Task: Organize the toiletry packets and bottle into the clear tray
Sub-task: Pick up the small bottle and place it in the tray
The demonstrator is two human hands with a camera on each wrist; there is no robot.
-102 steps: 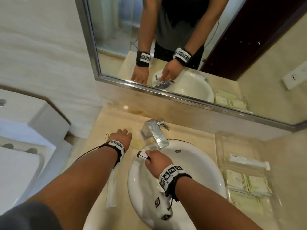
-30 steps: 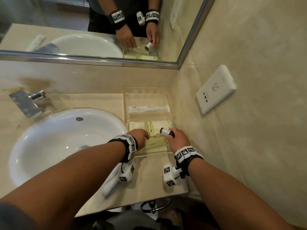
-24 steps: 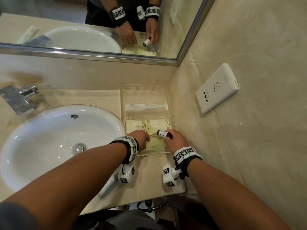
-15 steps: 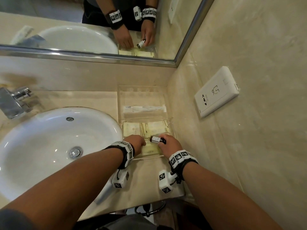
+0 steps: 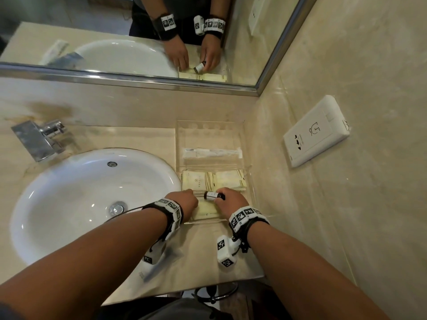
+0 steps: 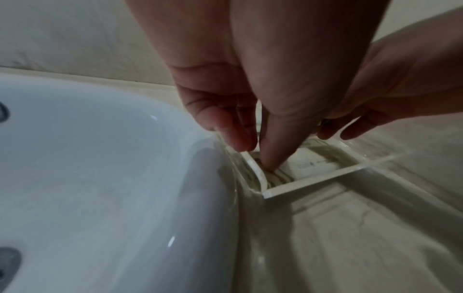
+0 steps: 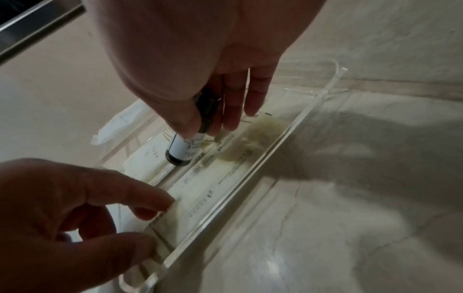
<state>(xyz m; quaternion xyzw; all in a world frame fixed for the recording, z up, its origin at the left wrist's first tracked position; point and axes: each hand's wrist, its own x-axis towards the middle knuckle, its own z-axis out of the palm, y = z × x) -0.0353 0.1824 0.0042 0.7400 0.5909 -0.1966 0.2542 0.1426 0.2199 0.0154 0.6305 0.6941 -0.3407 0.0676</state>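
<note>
My right hand (image 5: 227, 200) grips a small dark bottle (image 5: 212, 195) with a white label by its cap end. In the right wrist view the bottle (image 7: 184, 147) lies nearly level, just above the clear tray (image 7: 250, 172) and its packets. My left hand (image 5: 188, 202) reaches into the near compartment of the tray (image 5: 250, 181). There, in the left wrist view, its fingertips (image 6: 271, 160) pinch a cream packet (image 6: 255, 168) standing against the tray's left corner. More cream packets (image 5: 198, 181) fill the middle compartment. A long white packet (image 5: 212, 152) lies in the far one.
A white sink (image 5: 69, 204) lies left of the tray, with a chrome faucet (image 5: 41, 139) behind it. The mirror (image 5: 115, 31) runs along the back, and a white socket plate (image 5: 316, 132) sits on the right wall. Another long packet (image 5: 150, 273) lies on the counter under my left arm.
The right hand carried the bottle from the sink rim to the tray and has lowered it over the packets. The left hand has moved down into the near compartment.
</note>
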